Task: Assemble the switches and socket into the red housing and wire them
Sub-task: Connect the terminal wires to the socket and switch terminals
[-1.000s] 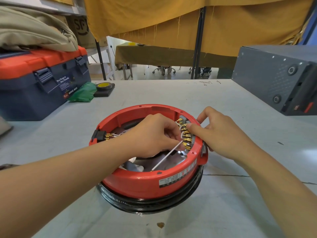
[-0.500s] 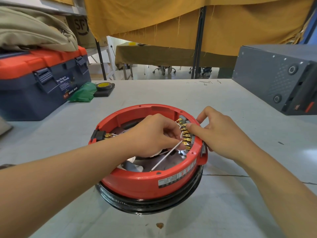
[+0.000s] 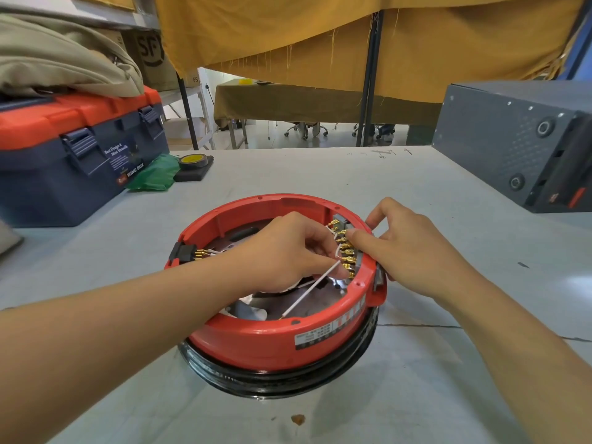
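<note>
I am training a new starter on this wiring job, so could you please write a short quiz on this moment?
1. True or false: the round red plastic housing lies on the grey table.
2. Where are the brass terminals that both hands work at? A) the housing's right inner wall B) the blue toolbox with the orange lid
3. Fill in: the left hand pinches a thin ____ wire.

Key: 1 true; 2 A; 3 white. The right hand rests fingers on the rim by the terminals.
</note>
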`<state>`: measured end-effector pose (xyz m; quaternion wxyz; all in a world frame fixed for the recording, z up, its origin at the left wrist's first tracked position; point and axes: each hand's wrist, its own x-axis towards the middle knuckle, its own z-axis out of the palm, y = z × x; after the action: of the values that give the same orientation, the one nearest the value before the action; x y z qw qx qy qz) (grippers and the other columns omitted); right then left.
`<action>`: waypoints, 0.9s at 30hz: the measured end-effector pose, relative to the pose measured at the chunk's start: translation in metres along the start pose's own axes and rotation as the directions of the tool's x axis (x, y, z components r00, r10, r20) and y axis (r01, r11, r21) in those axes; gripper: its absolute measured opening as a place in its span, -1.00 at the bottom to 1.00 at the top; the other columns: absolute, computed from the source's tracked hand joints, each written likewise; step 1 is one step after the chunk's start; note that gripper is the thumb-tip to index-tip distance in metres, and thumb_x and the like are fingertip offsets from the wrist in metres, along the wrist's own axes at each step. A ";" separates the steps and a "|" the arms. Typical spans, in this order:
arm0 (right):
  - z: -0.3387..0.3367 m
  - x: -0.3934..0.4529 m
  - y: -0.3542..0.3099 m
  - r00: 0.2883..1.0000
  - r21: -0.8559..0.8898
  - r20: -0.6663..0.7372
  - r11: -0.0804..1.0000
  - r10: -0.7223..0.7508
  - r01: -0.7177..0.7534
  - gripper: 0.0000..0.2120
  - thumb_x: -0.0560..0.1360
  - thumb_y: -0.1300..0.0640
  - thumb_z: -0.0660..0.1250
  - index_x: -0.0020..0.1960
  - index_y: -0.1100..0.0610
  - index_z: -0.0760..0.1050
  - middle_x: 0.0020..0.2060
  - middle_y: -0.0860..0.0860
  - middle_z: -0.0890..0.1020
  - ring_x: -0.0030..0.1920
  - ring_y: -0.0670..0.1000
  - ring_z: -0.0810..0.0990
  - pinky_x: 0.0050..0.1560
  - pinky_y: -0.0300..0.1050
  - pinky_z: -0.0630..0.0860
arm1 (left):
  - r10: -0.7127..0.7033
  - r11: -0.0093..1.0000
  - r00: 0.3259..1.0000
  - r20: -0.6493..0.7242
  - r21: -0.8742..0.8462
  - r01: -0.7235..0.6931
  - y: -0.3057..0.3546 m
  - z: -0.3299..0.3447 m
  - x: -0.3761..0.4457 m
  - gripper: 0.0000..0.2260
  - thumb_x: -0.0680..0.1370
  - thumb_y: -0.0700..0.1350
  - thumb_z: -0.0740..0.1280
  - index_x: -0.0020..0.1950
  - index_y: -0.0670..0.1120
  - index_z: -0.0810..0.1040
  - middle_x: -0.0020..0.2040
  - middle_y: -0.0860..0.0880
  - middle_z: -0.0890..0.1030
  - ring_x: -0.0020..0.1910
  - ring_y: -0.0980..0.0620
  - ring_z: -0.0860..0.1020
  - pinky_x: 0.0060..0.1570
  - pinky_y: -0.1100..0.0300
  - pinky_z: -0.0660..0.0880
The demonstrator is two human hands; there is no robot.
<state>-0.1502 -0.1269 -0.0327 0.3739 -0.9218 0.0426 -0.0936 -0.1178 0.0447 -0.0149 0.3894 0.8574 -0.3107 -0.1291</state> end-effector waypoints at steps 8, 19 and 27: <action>0.000 -0.001 -0.001 1.000 0.020 -0.016 1.000 0.002 -0.001 -0.71 0.46 -0.20 0.27 -0.07 0.02 0.38 -0.26 0.04 0.66 -0.23 0.04 0.64 -0.13 0.06 0.58 | -0.043 0.996 0.999 0.029 -0.077 0.045 0.001 -0.001 0.001 -0.89 0.39 -0.16 0.51 -0.25 -0.16 0.62 -0.34 -0.09 0.50 -0.36 0.08 0.38 -0.27 0.19 0.31; 0.000 -0.002 -0.001 1.000 0.012 -0.005 1.000 -0.004 0.005 -0.70 0.46 -0.22 0.25 -0.06 0.01 0.37 -0.27 0.03 0.66 -0.24 0.01 0.65 -0.14 0.06 0.60 | -0.052 0.987 0.991 0.127 -0.144 0.070 -0.002 -0.009 -0.001 -0.89 0.49 -0.36 0.34 -0.08 -0.20 0.63 -0.28 -0.02 0.56 -0.39 0.20 0.44 -0.35 0.45 0.37; -0.001 -0.002 -0.002 1.000 0.014 -0.002 1.000 -0.006 0.006 -0.70 0.46 -0.22 0.26 -0.06 0.02 0.37 -0.26 0.03 0.66 -0.23 0.03 0.65 -0.12 0.09 0.60 | -0.006 0.998 0.999 0.051 -0.067 0.009 -0.003 -0.005 0.001 -0.92 0.50 -0.31 0.37 -0.07 -0.25 0.65 -0.24 -0.04 0.61 -0.33 0.22 0.49 -0.27 0.47 0.40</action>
<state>-0.1525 -0.1256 -0.0313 0.3799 -0.9192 0.0396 -0.0960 -0.1135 0.0489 -0.0136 0.4097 0.8413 -0.3128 -0.1627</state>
